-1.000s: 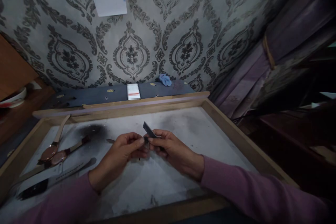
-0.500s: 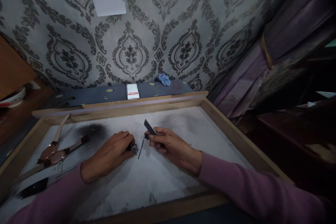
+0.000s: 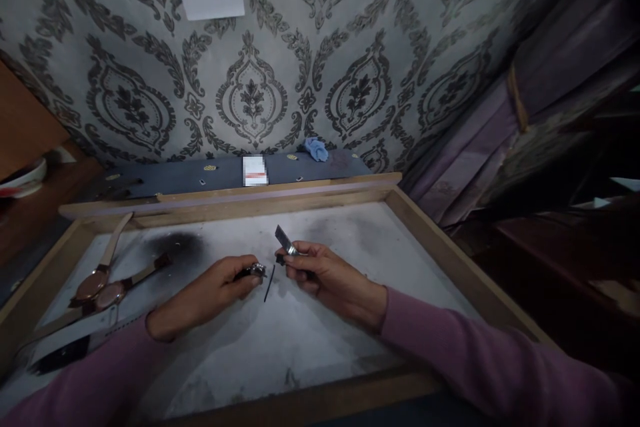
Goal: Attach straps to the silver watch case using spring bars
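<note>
My left hand is closed, its thumb and fingers pinching what looks like a dark wristwatch with a silver case; most of it is hidden by the fingers. My right hand grips a utility knife whose flat, slanted blade points up and left. A small black piece shows at the right fingertips, just below the blade. Between the two hands a thin black strip lies on the white bottom of the wooden tray, touched by neither hand.
At the tray's left lie wristwatches with pale straps and a black object. A wooden rim surrounds the work surface. Behind it are a small white box and a crumpled blue cloth. A purple curtain hangs at right.
My left hand has turned and lifted slightly, so more of the silver case shows. The knife has tilted a little in my right hand; the black strip lies still.
</note>
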Action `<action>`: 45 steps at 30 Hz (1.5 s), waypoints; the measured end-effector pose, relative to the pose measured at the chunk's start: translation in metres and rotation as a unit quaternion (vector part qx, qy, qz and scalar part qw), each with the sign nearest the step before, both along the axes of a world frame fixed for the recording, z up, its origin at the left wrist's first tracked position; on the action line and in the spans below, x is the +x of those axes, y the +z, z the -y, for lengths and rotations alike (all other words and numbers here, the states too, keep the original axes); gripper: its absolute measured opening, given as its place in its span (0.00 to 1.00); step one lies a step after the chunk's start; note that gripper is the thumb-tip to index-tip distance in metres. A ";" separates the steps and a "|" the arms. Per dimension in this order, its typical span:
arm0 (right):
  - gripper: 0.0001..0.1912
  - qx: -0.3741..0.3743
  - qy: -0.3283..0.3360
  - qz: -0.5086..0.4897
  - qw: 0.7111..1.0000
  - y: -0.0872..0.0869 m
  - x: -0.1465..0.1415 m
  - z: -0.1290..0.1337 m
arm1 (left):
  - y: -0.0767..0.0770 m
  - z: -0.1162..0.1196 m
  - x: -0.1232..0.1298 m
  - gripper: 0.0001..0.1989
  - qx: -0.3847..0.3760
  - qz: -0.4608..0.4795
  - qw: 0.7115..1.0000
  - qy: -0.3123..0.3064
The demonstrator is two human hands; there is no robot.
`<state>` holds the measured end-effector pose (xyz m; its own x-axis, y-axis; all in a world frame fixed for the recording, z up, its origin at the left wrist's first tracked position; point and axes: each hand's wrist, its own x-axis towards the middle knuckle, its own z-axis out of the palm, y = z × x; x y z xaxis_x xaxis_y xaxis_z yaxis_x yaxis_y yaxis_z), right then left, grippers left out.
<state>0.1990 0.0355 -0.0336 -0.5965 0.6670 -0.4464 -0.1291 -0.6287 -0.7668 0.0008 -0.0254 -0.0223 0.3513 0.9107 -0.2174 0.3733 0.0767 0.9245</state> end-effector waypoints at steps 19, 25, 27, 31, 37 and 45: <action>0.09 0.050 0.034 0.027 0.998 -0.006 -0.002 0.003 | -0.019 0.009 0.016 0.12 -0.026 0.083 0.993 0.083; 0.10 0.088 0.042 0.036 0.995 -0.008 -0.003 0.003 | -0.018 0.010 0.017 0.13 -0.031 0.105 0.991 0.075; 0.09 0.108 0.049 0.041 0.992 -0.008 -0.002 0.003 | -0.015 0.009 0.017 0.13 -0.033 0.102 0.992 0.063; 0.08 0.131 0.058 0.046 0.989 -0.009 -0.001 0.004 | -0.011 0.009 0.017 0.13 -0.026 0.099 0.993 0.059; 0.07 0.135 0.069 0.059 0.987 -0.008 -0.001 0.005 | -0.011 0.009 0.017 0.13 -0.025 0.097 0.993 0.056; 0.07 0.134 0.065 0.063 0.987 -0.008 -0.002 0.005 | -0.012 0.009 0.017 0.13 -0.025 0.097 0.993 0.062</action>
